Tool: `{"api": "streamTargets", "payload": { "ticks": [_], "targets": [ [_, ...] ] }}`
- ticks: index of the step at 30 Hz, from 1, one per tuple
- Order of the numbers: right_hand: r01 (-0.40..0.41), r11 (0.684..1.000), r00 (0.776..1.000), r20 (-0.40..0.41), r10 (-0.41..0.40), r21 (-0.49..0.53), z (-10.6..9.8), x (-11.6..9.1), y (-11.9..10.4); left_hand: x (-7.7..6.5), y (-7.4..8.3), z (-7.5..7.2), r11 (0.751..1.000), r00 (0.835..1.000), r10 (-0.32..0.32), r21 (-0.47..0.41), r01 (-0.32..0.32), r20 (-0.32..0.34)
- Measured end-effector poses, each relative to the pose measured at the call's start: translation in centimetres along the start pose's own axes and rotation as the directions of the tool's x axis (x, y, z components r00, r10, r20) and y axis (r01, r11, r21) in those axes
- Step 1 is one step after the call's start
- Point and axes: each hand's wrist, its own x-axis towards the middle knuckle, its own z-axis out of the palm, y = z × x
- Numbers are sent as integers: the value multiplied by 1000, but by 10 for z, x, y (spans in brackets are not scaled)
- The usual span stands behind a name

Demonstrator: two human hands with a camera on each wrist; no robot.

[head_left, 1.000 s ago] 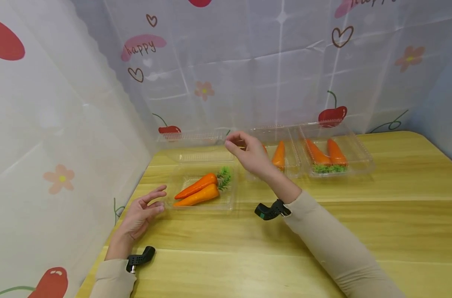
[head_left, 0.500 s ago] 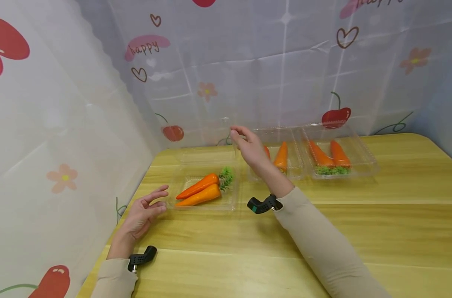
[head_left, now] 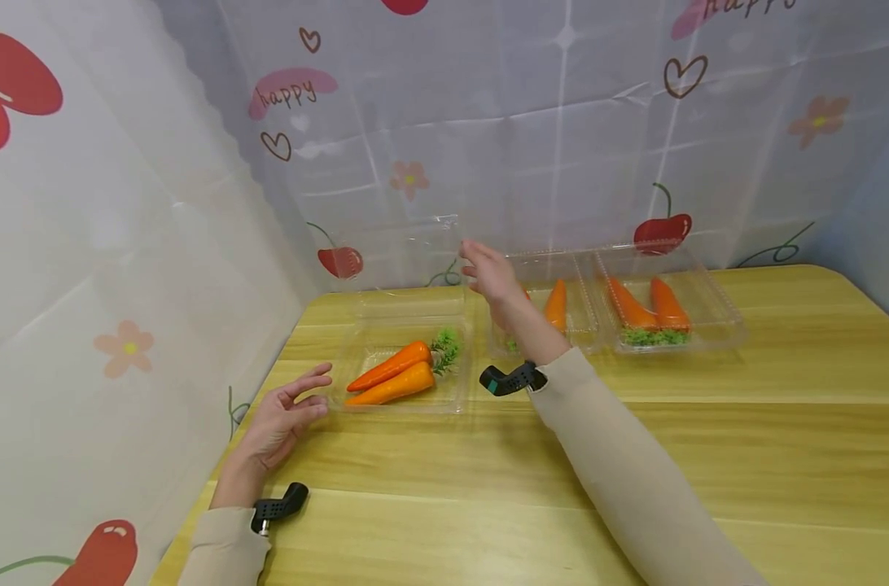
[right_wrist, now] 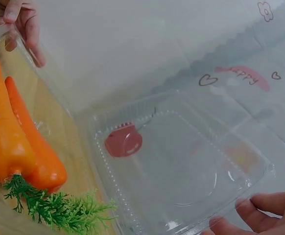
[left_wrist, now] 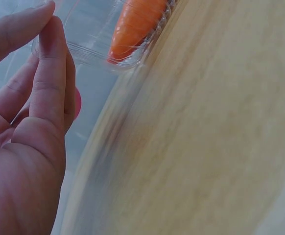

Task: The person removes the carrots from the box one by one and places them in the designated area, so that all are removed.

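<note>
A clear plastic clamshell box (head_left: 459,391) stands on the table with its lid (right_wrist: 181,166) raised nearly upright at the back. In its base lie two orange toy carrots (head_left: 395,384), with green leafy tops (right_wrist: 59,205) pointing right. My left hand (head_left: 278,425) pinches the base's left rim between thumb and fingers, as the left wrist view (left_wrist: 30,98) also shows. At the lid's right edge is my right hand (head_left: 494,281); its fingertips (right_wrist: 248,213) touch the plastic from outside while the thumb stands apart.
Two more clear boxes with carrots, a middle one (head_left: 587,313) and a right one (head_left: 716,313), stand along the back of the wooden table (head_left: 444,488). My right forearm partly covers the middle box. A printed curtain (head_left: 503,163) hangs close behind.
The lid has swung up from lying back to nearly upright, with my right hand following it. My right fingers have straightened. The left hand stays at the rim.
</note>
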Motion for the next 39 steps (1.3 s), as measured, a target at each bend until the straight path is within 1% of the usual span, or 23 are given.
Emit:
{"api": "streamTargets", "payload": {
  "ticks": [9, 12, 16, 20, 25, 30, 33, 39],
  "targets": [
    [-116, 992, 993, -31, 118, 45, 2, 12, 0, 0, 1, 0, 1000, 1000, -7, 7, 7, -4],
    [-157, 986, 987, -23, 159, 50, 2, 14, 1, -1, 2, 1, 1000, 1000, -11, 3, 11, -3],
    [-193, 980, 981, -11, 194, 47, 4, 17, 2, -2, 3, 1, 1000, 1000, -12, -16, 12, 10],
    [-235, 971, 972, -18, 236, 43, 8, 22, 3, -3, 4, 1, 1000, 1000, -18, -22, 18, 13],
    [-301, 953, 953, -23, 301, 8, 12, 26, 9, -3, 5, 1, 1000, 1000, -25, -12, 25, 11],
    [-343, 938, 939, -14, 342, -48, 14, 27, 19, -4, 4, 2, 999, 999, -30, -12, 30, 16],
    [-360, 929, 933, -12, 360, -87, 16, 26, 21, -4, 5, 3, 999, 999, -33, -15, 33, 16],
    [-374, 913, 924, 22, 382, -162, 20, 25, 18, -5, 7, 2, 1000, 1000, -26, -13, 27, 8]
  ]
}}
